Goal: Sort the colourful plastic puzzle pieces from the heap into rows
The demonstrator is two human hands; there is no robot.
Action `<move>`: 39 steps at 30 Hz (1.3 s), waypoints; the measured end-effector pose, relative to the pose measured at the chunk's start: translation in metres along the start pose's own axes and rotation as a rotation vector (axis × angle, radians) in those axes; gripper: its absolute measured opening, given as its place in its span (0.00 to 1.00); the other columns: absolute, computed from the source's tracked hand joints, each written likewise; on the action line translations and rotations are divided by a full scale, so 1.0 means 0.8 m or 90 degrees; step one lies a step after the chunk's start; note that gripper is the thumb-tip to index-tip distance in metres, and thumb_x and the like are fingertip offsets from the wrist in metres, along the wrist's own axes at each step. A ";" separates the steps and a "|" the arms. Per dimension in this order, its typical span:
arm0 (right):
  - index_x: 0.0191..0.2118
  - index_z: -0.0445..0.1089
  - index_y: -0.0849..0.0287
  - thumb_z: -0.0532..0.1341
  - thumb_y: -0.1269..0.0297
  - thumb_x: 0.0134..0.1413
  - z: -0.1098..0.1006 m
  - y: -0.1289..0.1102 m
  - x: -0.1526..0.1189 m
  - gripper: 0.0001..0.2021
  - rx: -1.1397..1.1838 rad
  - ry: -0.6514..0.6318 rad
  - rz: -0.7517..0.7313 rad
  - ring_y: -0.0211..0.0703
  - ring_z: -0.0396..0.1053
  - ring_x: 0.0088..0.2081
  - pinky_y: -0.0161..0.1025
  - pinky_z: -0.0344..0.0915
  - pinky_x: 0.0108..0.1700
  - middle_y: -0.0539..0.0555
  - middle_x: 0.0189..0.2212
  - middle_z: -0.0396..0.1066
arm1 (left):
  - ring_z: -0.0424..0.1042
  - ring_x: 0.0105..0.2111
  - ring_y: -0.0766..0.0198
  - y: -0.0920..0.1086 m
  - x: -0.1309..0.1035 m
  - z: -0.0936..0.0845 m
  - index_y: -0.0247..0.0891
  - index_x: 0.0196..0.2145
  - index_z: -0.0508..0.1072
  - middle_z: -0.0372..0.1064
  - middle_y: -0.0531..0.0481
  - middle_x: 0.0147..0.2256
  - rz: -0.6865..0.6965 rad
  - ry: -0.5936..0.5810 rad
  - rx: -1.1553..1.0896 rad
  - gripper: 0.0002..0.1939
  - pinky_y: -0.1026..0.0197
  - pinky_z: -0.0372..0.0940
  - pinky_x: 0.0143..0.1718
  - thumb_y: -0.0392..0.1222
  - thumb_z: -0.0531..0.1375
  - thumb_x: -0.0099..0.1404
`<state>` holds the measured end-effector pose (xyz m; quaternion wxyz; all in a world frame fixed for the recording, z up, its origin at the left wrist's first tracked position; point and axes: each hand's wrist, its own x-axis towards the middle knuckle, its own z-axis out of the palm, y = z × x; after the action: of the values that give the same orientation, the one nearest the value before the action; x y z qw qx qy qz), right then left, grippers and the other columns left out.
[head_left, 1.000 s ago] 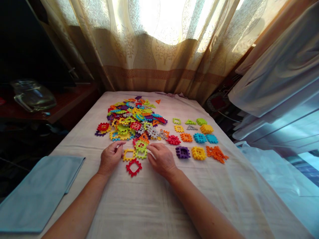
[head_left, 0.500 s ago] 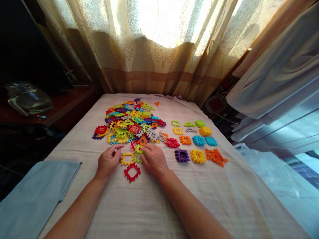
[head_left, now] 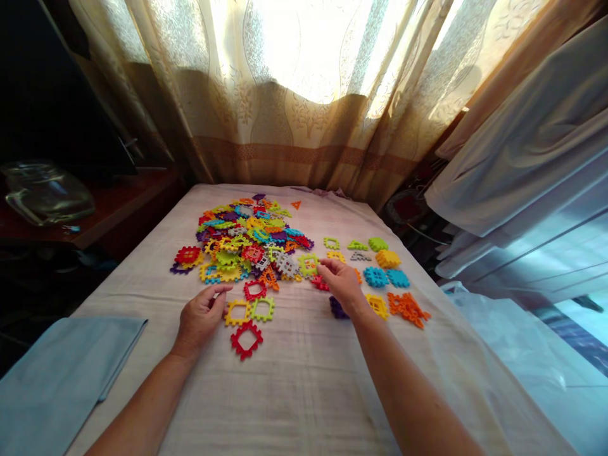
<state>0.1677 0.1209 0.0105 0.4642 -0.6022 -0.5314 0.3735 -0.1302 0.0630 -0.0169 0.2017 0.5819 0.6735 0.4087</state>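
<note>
My right hand (head_left: 341, 283) holds a lime-green square piece with a window grid (head_left: 308, 265) between thumb and fingers, above the red piece (head_left: 320, 282). My left hand (head_left: 202, 315) is beside a yellow square frame (head_left: 237, 303), its fingers curled but apart, with nothing in them. A lime frame (head_left: 268, 316), a small red frame (head_left: 255, 298) and a larger red frame (head_left: 247, 349) lie around the yellow one. Behind them is a mixed heap of colourful pieces (head_left: 242, 244). Sorted at the right are blue (head_left: 375, 277), yellow (head_left: 378, 306) and orange pieces (head_left: 407, 308).
A light blue cloth (head_left: 71, 367) covers the table's left front corner. A glass jar (head_left: 47, 193) stands on a dark cabinet at the left. Curtains (head_left: 285, 145) hang behind the table. A lone orange triangle (head_left: 296, 205) lies near the back.
My right hand has moved right, carrying the lime grid piece away from the frames towards the sorted pieces. My left hand has barely moved.
</note>
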 end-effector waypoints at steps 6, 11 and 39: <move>0.38 0.75 0.60 0.60 0.53 0.45 -0.010 0.015 0.003 0.18 -0.037 -0.009 -0.008 0.40 0.71 0.27 0.36 0.66 0.31 0.52 0.27 0.76 | 0.71 0.21 0.63 -0.002 0.000 0.000 0.40 0.39 0.77 0.71 0.54 0.20 0.003 -0.001 -0.004 0.21 0.64 0.66 0.25 0.54 0.53 0.58; 0.42 0.75 0.59 0.58 0.58 0.49 -0.034 0.020 0.031 0.17 -0.195 0.021 -0.022 0.39 0.71 0.27 0.36 0.67 0.32 0.51 0.27 0.76 | 0.72 0.21 0.62 -0.003 0.001 0.001 0.40 0.40 0.77 0.71 0.54 0.19 0.001 -0.003 -0.005 0.21 0.64 0.66 0.25 0.54 0.53 0.58; 0.39 0.77 0.53 0.57 0.64 0.58 0.031 -0.033 -0.012 0.11 -0.472 -0.240 -0.266 0.40 0.72 0.36 0.35 0.64 0.40 0.52 0.36 0.77 | 0.72 0.21 0.63 0.003 0.001 0.001 0.39 0.39 0.77 0.72 0.54 0.19 -0.039 -0.004 -0.047 0.19 0.64 0.68 0.25 0.52 0.54 0.58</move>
<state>0.1355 0.1158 0.0281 0.1784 -0.5291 -0.8140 0.1600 -0.1286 0.0638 -0.0153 0.2376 0.5544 0.6749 0.4251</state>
